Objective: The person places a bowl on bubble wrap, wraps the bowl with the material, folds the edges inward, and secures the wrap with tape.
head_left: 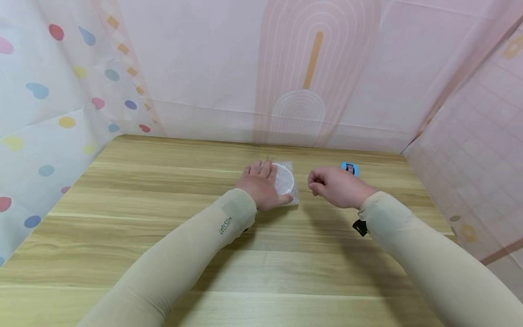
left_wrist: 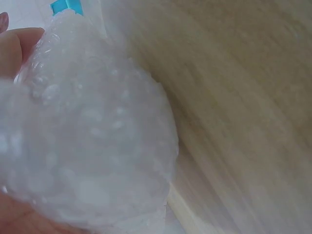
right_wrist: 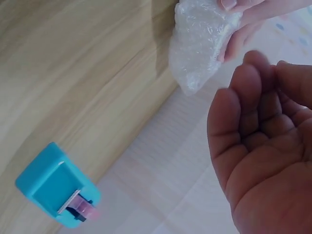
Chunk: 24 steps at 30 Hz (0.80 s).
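Observation:
A round, white-rimmed thing lies inside a clear bubble-wrap package (head_left: 284, 180) on the wooden table. My left hand (head_left: 261, 185) grips the package from its left side, the fingers at its far edge and the thumb at its near edge. Bubble wrap (left_wrist: 97, 126) fills much of the left wrist view. To the right of the package, raised over the table, my right hand (head_left: 338, 186) has curled fingers. Its thumb meets the index fingertip in the right wrist view, and nothing shows between them. Behind that hand stands a blue tape dispenser (right_wrist: 58, 183) with a toothed cutting edge and pinkish part.
The wood-grain table (head_left: 163, 218) runs back to a pale pink patterned curtain (head_left: 204, 68). More printed sheets hang along the left and right sides. A black strap (head_left: 360, 227) shows under the right wrist.

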Tool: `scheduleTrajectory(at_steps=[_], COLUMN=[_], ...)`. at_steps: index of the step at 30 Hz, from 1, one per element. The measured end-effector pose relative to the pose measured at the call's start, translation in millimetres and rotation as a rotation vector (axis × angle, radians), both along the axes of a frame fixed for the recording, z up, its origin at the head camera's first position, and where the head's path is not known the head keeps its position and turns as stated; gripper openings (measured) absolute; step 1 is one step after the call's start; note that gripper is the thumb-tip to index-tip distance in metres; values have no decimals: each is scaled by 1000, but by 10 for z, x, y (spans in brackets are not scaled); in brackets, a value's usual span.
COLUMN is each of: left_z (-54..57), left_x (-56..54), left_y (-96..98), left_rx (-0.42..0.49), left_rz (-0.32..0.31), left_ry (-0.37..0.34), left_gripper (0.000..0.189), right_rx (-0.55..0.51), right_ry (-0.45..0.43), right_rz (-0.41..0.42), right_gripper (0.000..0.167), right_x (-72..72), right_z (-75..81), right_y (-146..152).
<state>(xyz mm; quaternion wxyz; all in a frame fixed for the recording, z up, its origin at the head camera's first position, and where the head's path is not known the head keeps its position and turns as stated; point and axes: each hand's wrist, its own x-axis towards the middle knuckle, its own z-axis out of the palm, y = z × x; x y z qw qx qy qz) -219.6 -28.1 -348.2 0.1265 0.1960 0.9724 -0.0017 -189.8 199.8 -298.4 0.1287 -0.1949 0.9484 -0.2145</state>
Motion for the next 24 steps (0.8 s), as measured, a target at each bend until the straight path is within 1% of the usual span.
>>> scheduleTrajectory(at_steps=[3,7,14,17,20,24], left_z=[8,8,-2,-4,-6,-13], left_x=[6,12,20,16,11,4], left_y=[11,27,39,42,46,54], left_rx=[-3,-1,2,8,8,1], left_rz=[-2,-4,-12,-9,-5,0], left_ry=[-9,-10,18,18,13,2], left_gripper=[109,109,111,110,111,111], right_rx=[47,115,189,212,224,211], right_ry=[-13,4,127,157,160,104], right_rz=[32,68,150,169,182,171], right_gripper=[15,13,12,14,18,20], right_x=[-41,-103,-180,-201,-219,-269], right_z=[22,46,63,74,84,106], right_y=[-52,-121,-227,-268,-306,-345])
